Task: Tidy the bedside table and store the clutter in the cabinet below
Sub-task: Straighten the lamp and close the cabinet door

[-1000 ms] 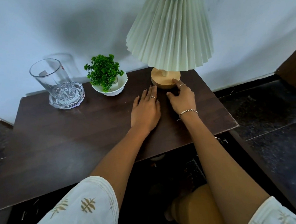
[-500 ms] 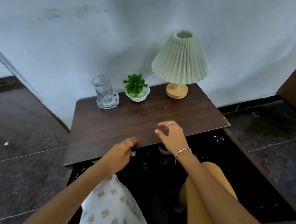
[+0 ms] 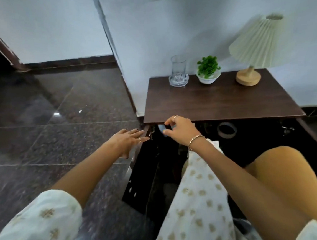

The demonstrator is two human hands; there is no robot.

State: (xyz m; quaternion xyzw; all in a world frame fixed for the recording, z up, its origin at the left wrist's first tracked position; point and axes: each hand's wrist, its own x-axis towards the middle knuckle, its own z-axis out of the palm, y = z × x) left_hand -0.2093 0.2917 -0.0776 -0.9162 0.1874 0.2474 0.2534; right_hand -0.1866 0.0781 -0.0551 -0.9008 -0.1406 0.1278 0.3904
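Bedside table [image 3: 217, 101]: dark wood top against a pale wall; three items stand in a row along its back edge, the front part bare.
Glass [image 3: 178, 67]: clear tumbler, upright, nothing visible inside; it stands on a cut-glass coaster [image 3: 178, 81] at the left of the row.
White bowl [image 3: 208, 78]: small pot in the middle of the row, holding a green plant [image 3: 208, 66] that rises above its rim.
Lamp [image 3: 255, 45]: pleated pale shade on a round wooden base, at the right of the row, just beside the bowl.
Cabinet [image 3: 229, 143]: open space directly below the tabletop, dark inside; its left door [image 3: 149, 168] stands swung outward toward the camera.
Cabinet contents: a roll of tape [image 3: 227, 130] stands near the upper right of the interior; other small items are too dark to identify.
Left hand [image 3: 129, 140]: fingers extended and spread, palm down, fingertips at the top edge of the open door; it clasps nothing.
Right hand [image 3: 182, 129]: just below the table's front edge at the cabinet mouth, thumb and fingers curled around a small bluish object [image 3: 162, 129]; the object is blurred and cannot be named.
Person: seated low before the cabinet, white patterned sleeves and one bare knee in the foreground.
Floor [image 3: 52, 126]: dark polished stone tiles.
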